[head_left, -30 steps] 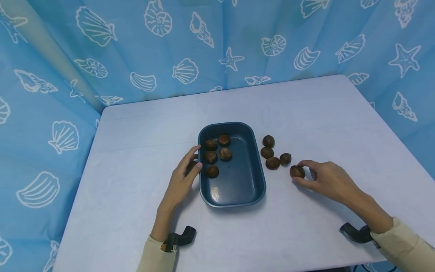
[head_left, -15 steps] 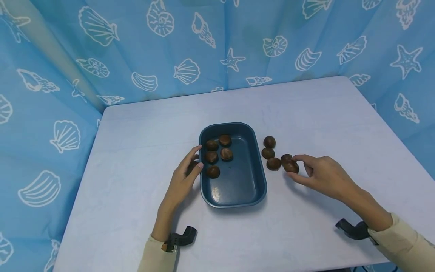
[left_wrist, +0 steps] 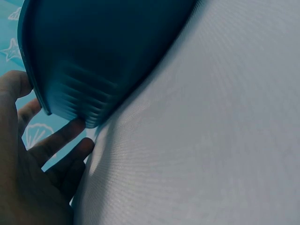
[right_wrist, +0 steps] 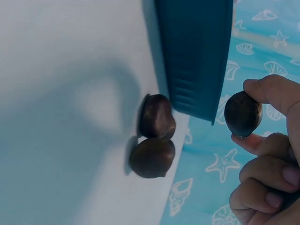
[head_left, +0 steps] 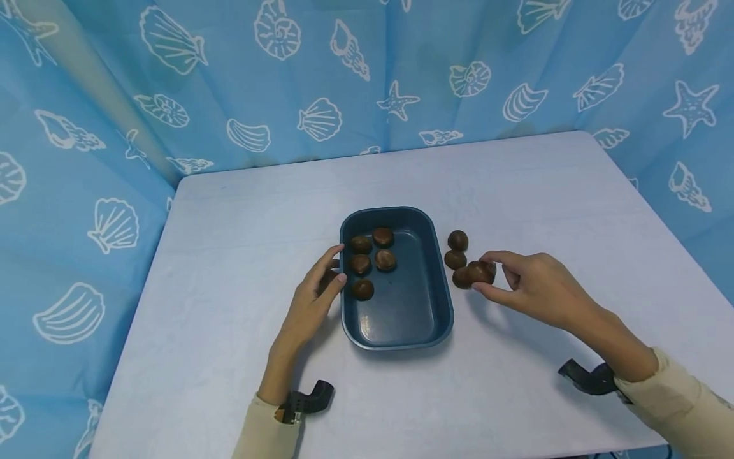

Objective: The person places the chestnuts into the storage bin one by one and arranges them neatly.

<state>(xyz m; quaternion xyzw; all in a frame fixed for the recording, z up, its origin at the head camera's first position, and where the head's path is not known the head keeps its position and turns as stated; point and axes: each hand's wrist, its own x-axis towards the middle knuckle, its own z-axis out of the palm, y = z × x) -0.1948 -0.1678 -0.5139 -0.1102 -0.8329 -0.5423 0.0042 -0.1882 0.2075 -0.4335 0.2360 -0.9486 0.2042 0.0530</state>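
Between thumb and index finger, my right hand pinches a brown chestnut, raised above the white table in the right wrist view. In the head view it overlaps the loose chestnuts on the cloth, partly hiding them. A dark blue rectangular tray stands left of these, with several chestnuts along its left and upper part. My left hand rests against the tray's left side, thumb and index finger at the rim and the other fingers loosely along the outer wall.
White cloth covers the table, its far edge meeting a blue curtain with white shell prints. Each wrist carries a black camera mount.
My right hand has lifted the chestnut and carried it left toward the tray, over the other loose ones. My left hand stays at the tray's side.
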